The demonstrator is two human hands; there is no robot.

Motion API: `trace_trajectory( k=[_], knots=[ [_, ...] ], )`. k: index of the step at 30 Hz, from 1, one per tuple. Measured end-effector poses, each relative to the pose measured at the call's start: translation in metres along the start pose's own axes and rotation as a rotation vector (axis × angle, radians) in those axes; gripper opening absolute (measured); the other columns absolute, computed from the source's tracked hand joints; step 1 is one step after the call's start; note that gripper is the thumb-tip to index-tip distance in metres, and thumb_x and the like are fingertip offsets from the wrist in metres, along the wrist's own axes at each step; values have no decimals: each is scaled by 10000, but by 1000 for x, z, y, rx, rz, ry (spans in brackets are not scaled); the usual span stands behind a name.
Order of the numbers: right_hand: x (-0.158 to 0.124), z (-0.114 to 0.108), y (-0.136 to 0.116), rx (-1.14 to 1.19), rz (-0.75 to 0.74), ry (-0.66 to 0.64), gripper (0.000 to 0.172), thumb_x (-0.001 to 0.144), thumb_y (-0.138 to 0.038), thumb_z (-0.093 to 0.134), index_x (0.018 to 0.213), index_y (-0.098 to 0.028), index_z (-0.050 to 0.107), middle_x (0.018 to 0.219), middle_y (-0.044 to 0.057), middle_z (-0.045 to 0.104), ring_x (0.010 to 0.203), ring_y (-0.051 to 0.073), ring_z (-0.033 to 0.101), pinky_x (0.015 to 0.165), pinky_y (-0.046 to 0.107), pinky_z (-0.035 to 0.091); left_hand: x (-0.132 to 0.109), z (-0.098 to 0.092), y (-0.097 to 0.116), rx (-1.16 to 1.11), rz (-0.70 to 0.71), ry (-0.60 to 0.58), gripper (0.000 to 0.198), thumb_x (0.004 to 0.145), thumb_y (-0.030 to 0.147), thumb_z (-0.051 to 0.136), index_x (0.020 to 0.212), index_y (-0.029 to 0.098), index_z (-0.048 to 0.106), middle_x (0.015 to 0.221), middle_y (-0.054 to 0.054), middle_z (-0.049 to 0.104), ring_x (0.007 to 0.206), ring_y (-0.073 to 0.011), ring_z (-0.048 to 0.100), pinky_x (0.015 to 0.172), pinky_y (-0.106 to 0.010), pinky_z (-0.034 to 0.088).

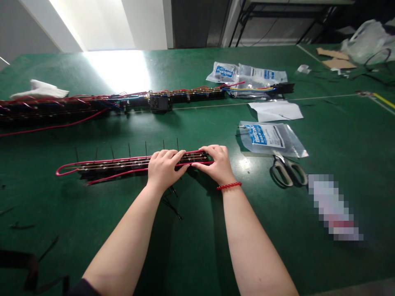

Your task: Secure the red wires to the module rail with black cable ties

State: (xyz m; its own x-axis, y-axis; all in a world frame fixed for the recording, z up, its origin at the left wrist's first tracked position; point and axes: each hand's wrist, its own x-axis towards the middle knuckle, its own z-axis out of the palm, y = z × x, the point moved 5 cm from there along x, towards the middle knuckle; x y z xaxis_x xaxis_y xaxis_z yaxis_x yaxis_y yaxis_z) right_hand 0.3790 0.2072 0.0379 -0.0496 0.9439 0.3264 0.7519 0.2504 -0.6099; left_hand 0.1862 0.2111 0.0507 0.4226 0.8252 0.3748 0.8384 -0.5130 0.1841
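Observation:
A long, narrow bundle of wires (114, 165) lies across the green table, a thick red cable looped along its edges. Thin black ties stick up from its far side, and more dangle below it. My left hand (164, 167) is closed around the bundle right of its middle, thumb on the near side. At the right end, my right hand (217, 162) grips the same bundle, thumb and fingers on opposite edges. The two thumbs nearly meet. The undersides of both palms are hidden.
Behind runs a longer wire assembly (185, 97). To the right lie scissors (288, 172), a labelled plastic bag (274, 139), and white paper (276, 111). More clear bags (262, 74) lie farther back. A white cloth (41, 89) is at far left, a black strap (18, 261) at near left.

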Motion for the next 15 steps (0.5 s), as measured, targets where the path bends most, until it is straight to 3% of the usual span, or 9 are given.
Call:
trace_trajectory(
  k=[15],
  knots=[
    [0,1,0,-6,-4,10,497,705,-580,786,1097,-291,686,1068,61,665,1047,295,540,945,470,463,-1,2,-2,-58,-10,40,419,894,500,574,1224,254,656,1201,-72,715,1051,-282,658,922,-440,465]
  ],
)
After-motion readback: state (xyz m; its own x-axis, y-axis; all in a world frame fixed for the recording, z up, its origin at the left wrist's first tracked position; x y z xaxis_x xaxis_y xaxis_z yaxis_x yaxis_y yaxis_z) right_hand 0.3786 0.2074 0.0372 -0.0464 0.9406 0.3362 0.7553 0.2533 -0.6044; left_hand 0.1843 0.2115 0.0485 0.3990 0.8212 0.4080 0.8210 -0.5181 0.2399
